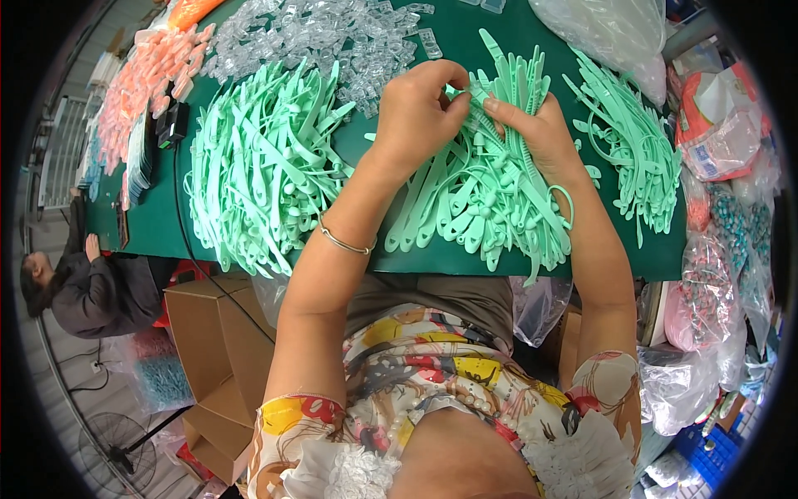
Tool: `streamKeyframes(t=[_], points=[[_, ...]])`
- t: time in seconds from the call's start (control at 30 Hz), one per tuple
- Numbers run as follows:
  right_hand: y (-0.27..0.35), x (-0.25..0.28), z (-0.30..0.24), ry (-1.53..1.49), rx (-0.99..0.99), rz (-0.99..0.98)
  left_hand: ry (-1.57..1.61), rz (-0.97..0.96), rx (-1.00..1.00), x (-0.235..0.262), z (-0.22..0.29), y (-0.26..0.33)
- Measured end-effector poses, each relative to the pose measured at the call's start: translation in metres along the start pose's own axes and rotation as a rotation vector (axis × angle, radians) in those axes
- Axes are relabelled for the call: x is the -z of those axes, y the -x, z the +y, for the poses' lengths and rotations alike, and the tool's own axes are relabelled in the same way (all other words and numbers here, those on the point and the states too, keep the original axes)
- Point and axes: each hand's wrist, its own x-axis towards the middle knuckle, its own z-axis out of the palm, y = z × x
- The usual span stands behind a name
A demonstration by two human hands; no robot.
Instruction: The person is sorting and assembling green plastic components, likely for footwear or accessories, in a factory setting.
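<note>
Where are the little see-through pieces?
In the head view, the clear plastic pieces lie upper left, beyond the left mint-green pile, right of the orange pieces.

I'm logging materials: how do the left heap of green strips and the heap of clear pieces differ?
The green strips are opaque; the clear pieces are see-through. The green strips are long and slender; the clear pieces are short and blocky. Both lie heaped on the table.
</note>
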Motion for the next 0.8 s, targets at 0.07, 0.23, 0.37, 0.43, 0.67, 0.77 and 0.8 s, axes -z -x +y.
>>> streamKeyframes(t=[0.07,0.23,0.37,0.43,0.67,0.77,0.8], points=[[0.000,0.000,0.000,-0.003,-0.005,-0.001,0.214,-0.104,0.102,0.003,0.004,0.000],[0.000,-0.001,0.001,0.065,-0.008,-0.016,0.632,-0.233,0.510,0.016,0.007,-0.009],[-0.002,0.002,0.009,0.090,0.016,-0.014,0.481,-0.402,0.518,0.016,0.000,-0.009],[-0.003,-0.001,0.011,0.198,0.100,0.033,0.398,-0.401,0.479,0.016,-0.002,-0.009],[-0.002,-0.002,0.012,0.240,0.117,0.000,0.099,-0.372,0.314,0.004,0.006,-0.008],[-0.002,-0.003,0.011,0.267,0.117,-0.010,0.177,-0.334,0.302,0.006,0.004,-0.006],[-0.002,-0.001,0.010,0.286,0.083,-0.004,0.203,-0.319,0.337,0.005,0.003,-0.006]])
